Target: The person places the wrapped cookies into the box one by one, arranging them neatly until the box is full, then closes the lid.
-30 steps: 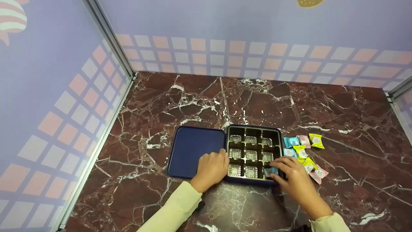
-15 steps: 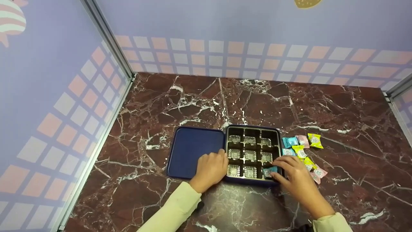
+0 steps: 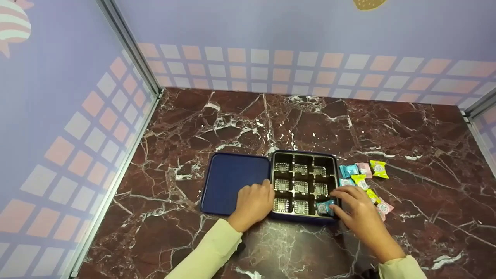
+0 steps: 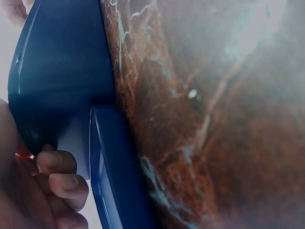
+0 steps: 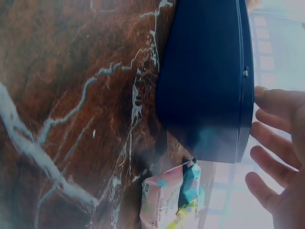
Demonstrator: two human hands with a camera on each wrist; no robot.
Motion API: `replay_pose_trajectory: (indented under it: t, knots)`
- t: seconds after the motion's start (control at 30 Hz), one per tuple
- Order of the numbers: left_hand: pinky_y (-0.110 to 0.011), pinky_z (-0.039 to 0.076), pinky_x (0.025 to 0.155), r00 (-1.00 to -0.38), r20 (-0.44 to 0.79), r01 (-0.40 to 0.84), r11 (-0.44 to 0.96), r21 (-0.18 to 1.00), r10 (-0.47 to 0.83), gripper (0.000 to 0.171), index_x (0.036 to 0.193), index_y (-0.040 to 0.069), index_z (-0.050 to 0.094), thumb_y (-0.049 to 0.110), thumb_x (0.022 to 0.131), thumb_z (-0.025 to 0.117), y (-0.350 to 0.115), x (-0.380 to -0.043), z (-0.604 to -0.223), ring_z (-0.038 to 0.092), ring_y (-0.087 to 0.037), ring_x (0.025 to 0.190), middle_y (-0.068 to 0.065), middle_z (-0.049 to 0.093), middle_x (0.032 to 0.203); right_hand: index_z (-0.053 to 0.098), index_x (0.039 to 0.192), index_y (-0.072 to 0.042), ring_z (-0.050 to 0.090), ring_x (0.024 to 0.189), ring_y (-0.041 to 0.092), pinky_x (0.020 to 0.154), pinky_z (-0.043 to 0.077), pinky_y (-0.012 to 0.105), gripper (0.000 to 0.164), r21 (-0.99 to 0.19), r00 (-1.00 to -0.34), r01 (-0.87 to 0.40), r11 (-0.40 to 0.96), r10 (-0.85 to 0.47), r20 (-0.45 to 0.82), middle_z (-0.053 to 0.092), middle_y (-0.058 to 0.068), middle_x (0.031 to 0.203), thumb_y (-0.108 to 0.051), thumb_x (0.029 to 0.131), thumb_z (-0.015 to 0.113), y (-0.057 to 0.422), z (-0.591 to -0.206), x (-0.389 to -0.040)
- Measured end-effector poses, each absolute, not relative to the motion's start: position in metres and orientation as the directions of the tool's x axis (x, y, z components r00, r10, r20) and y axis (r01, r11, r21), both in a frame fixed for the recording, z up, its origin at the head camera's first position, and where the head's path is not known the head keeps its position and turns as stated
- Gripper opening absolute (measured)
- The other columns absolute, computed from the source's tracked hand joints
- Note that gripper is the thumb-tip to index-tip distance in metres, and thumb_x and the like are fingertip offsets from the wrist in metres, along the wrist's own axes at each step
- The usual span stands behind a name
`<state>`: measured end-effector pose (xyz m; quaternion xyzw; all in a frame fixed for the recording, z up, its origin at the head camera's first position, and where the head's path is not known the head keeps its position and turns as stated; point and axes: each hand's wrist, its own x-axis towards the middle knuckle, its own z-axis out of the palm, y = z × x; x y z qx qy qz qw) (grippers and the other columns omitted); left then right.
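Note:
A dark blue box (image 3: 302, 217) with a gold-edged divided tray stands at the centre of the head view. One blue-wrapped candy (image 3: 322, 208) lies in its front right compartment. My right hand (image 3: 356, 207) is over the box's right rim, thumb and fingers spread apart beside that candy. In the right wrist view its fingers (image 5: 271, 143) are extended and hold nothing. My left hand (image 3: 254, 201) grips the box's left edge, with its fingers (image 4: 62, 162) curled against the wall in the left wrist view. Under that hand is the blue lid (image 3: 232, 174), lying left of the box.
Several wrapped candies lie right of the box, among them a blue one (image 3: 349, 171), a yellow one (image 3: 379, 169) and a pink one (image 3: 384, 207). The marble-patterned table (image 3: 240, 128) is bounded by a left panel (image 3: 69, 116) and a back panel (image 3: 271, 31).
My right thumb and fingers have drawn back rightward from the blue candy, which now shows more fully in its compartment. My left hand has stayed at the box's left edge.

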<state>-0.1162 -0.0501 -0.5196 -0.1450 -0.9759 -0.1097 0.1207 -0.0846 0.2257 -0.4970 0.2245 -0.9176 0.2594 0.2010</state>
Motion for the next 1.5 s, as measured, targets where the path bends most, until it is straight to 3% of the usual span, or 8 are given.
replay_pose_trajectory:
  t: [0.37,0.87,1.13,1.33,1.5]
  knots:
    - [-0.034,0.033,0.039,-0.943,0.215,0.298,0.934,0.197,0.255,0.03,0.073,0.013,0.051,0.028,0.099,0.045,-0.05,-0.117,-0.518,0.051,-0.026,0.043,-0.008,0.058,0.054,0.072,0.1,-0.008,0.059,0.103,0.019,0.092,0.041,0.029,0.034,-0.425,-0.877,-0.428,0.797,-0.253,0.409,0.068,0.006,0.106,-0.005,0.069,0.085,0.229,-0.495,-0.084]
    - [-0.036,0.035,0.04,-0.939,0.228,0.307,0.927,0.214,0.258,0.031,0.073,0.013,0.052,0.027,0.099,0.043,-0.051,-0.117,-0.518,0.052,-0.027,0.044,-0.008,0.059,0.054,0.071,0.105,-0.006,0.058,0.105,0.024,0.093,0.038,0.031,0.029,-0.474,-0.902,-0.372,0.798,-0.189,0.389,0.067,0.009,0.109,-0.009,0.077,0.08,0.237,-0.497,-0.088]
    - [-0.034,0.032,0.042,-0.945,0.192,0.304,0.926,0.224,0.264,0.033,0.073,0.014,0.051,0.029,0.1,0.041,-0.051,-0.118,-0.518,0.049,-0.024,0.044,-0.007,0.057,0.054,0.069,0.108,-0.003,0.055,0.108,0.026,0.099,0.031,0.016,0.032,-0.482,-0.899,-0.36,0.799,-0.158,0.409,0.066,0.011,0.111,-0.006,0.077,0.079,0.244,-0.498,-0.091]
    - [-0.033,0.032,0.041,-0.942,0.207,0.308,0.926,0.218,0.265,0.032,0.073,0.013,0.051,0.028,0.1,0.042,-0.052,-0.118,-0.517,0.048,-0.024,0.043,-0.006,0.056,0.053,0.068,0.11,-0.003,0.055,0.108,0.029,0.098,0.035,0.032,0.034,-0.463,-0.897,-0.354,0.813,-0.156,0.413,0.066,0.014,0.111,-0.005,0.077,0.078,0.247,-0.5,-0.094]
    - [-0.032,0.031,0.04,-0.941,0.202,0.312,0.923,0.223,0.27,0.033,0.073,0.014,0.051,0.028,0.1,0.04,-0.052,-0.117,-0.517,0.046,-0.023,0.043,-0.005,0.055,0.052,0.069,0.108,-0.002,0.056,0.106,0.031,0.095,0.037,0.037,0.033,-0.445,-0.896,-0.357,0.821,-0.167,0.412,0.066,0.015,0.109,-0.002,0.077,0.078,0.249,-0.505,-0.097]
